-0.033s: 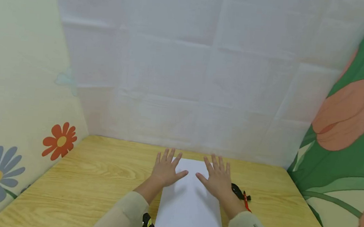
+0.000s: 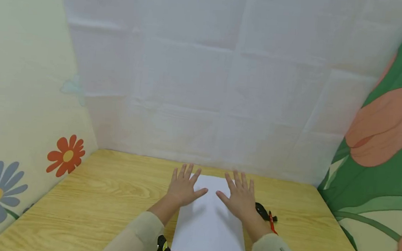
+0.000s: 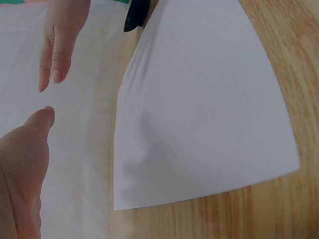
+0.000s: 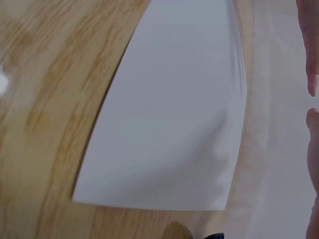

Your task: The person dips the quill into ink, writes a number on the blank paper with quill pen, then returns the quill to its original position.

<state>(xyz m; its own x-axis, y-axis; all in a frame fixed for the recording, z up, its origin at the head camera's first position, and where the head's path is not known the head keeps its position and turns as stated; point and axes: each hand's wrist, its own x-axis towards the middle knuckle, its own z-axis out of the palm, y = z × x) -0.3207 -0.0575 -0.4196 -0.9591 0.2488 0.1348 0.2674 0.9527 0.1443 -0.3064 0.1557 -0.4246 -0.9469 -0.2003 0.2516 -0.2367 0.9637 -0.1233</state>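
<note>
Paper (image 2: 210, 228), one white sheet, lies on the table (image 2: 111, 189) reaching close to its far edge, while one left hand (image 2: 183, 190) and one right hand (image 2: 240, 197) hover above, five digits spread on each.

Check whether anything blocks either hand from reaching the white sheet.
Nothing visible does: the left hand and right hand hover above the white sheet with no object between. A black object and a red item lie to its right.
</note>
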